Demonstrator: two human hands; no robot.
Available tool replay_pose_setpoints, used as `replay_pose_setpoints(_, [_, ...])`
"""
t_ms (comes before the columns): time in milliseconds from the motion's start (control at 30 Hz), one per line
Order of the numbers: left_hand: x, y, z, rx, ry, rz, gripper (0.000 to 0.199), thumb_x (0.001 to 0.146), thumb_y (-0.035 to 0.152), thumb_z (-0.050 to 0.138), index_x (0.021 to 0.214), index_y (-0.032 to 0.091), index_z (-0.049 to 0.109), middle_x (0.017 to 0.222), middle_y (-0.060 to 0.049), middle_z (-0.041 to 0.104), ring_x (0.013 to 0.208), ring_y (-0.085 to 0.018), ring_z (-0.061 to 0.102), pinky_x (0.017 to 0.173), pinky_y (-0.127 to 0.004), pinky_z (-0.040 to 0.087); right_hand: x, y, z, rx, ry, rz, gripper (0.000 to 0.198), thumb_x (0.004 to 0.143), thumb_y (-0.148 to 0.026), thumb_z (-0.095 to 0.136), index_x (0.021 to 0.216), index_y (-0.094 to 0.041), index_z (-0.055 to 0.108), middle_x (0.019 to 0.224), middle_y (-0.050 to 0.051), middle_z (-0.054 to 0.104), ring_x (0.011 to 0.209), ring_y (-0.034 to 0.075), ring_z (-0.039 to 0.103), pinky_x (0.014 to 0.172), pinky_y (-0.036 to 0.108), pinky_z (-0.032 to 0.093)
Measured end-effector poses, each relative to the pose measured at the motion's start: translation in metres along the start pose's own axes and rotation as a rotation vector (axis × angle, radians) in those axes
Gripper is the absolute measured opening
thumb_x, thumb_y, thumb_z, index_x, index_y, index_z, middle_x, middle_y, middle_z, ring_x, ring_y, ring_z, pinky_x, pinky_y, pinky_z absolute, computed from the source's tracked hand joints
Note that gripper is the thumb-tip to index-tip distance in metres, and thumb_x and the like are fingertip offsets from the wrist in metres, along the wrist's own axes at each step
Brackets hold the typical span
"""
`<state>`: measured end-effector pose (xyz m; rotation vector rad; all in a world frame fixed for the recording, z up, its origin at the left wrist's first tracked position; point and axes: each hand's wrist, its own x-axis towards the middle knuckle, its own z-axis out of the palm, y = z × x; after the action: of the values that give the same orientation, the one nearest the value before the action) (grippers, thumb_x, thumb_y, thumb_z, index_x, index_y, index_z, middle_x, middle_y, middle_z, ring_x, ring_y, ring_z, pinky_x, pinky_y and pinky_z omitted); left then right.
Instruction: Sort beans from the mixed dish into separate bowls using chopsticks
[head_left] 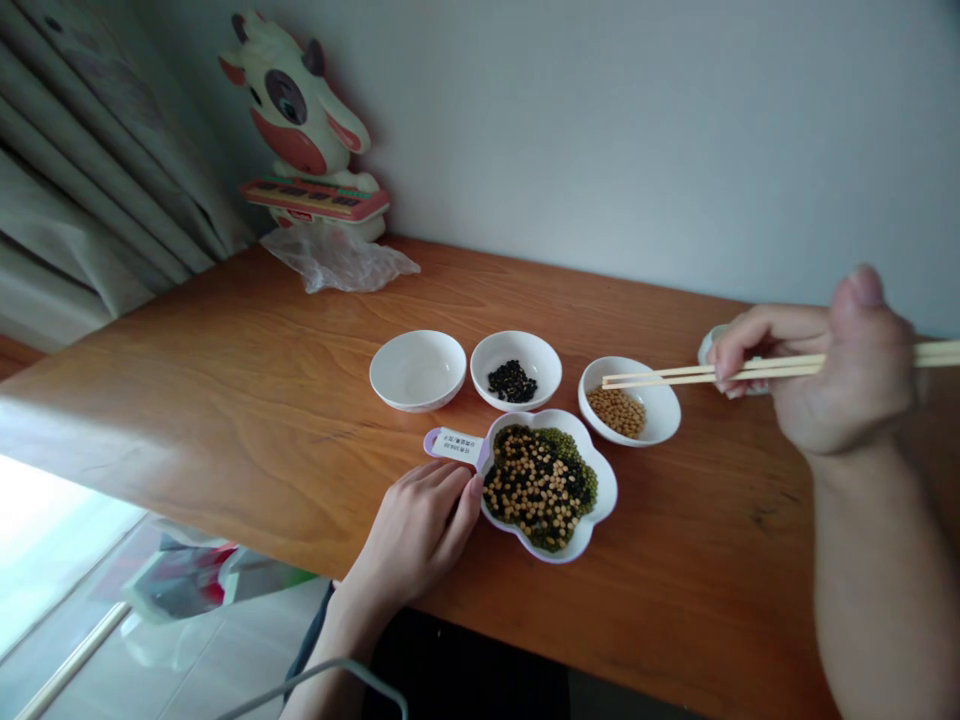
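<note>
My right hand (840,370) is closed round a pair of light wooden chopsticks (690,376). Their tips hang over the rim of a white bowl (660,415) that holds yellow soybeans (619,411). My left hand (424,525) rests on the table, fingers curled together, its thumb and fingertips against the near-left edge of a flower-shaped bowl (606,490) by the handle. Mixed green, black and yellow beans (540,485) fill this bowl. A paper label (459,446) covers part of its purple handle. No bean shows clearly between the chopstick tips.
Left of the soybean bowl stand a white bowl (551,352) with black beans (512,381) and another bare white bowl (418,370). A whitish object (711,345) is partly behind my right hand. A clear plastic bag (345,262) and a cow toy keyboard (315,200) stand at the back left.
</note>
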<state>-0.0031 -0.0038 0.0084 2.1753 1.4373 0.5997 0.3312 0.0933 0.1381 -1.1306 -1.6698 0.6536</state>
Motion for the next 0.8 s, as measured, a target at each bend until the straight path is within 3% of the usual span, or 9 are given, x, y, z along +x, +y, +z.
replay_pose_setpoints(167, [0.0, -0.002, 0.002, 0.003, -0.005, -0.001, 0.034, 0.111, 0.032, 0.037, 0.079, 0.023, 0.043, 0.081, -0.002, 0.061, 0.077, -0.02, 0.055, 0.077, -0.035, 0.04, 0.001, 0.011, -0.012, -0.188, -0.124, 0.001, 0.078, 0.107, -0.066, 0.029, 0.062, -0.017, 0.068, 0.052, 0.007, 0.06, 0.05, 0.012, 0.054, 0.051, 0.037, 0.035])
replay_pose_setpoints(433, [-0.001, -0.003, 0.003, -0.013, -0.009, 0.004, 0.034, 0.112, 0.033, 0.036, 0.082, 0.023, 0.046, 0.084, -0.003, 0.063, 0.079, -0.02, 0.057, 0.079, -0.035, 0.04, 0.001, 0.011, -0.011, -0.334, -0.247, -0.043, 0.075, 0.108, -0.067, 0.026, 0.062, -0.022, 0.066, 0.055, 0.004, 0.059, 0.052, 0.015, 0.052, 0.055, 0.036, 0.037])
replay_pose_setpoints(800, [-0.002, -0.005, 0.004, -0.016, -0.015, -0.003, 0.034, 0.112, 0.034, 0.036, 0.081, 0.023, 0.044, 0.084, -0.002, 0.062, 0.079, -0.02, 0.056, 0.079, -0.035, 0.039, 0.002, 0.008, -0.018, -0.343, -0.248, -0.002, 0.073, 0.106, -0.069, 0.026, 0.065, -0.023, 0.065, 0.057, 0.005, 0.058, 0.054, 0.017, 0.051, 0.058, 0.038, 0.036])
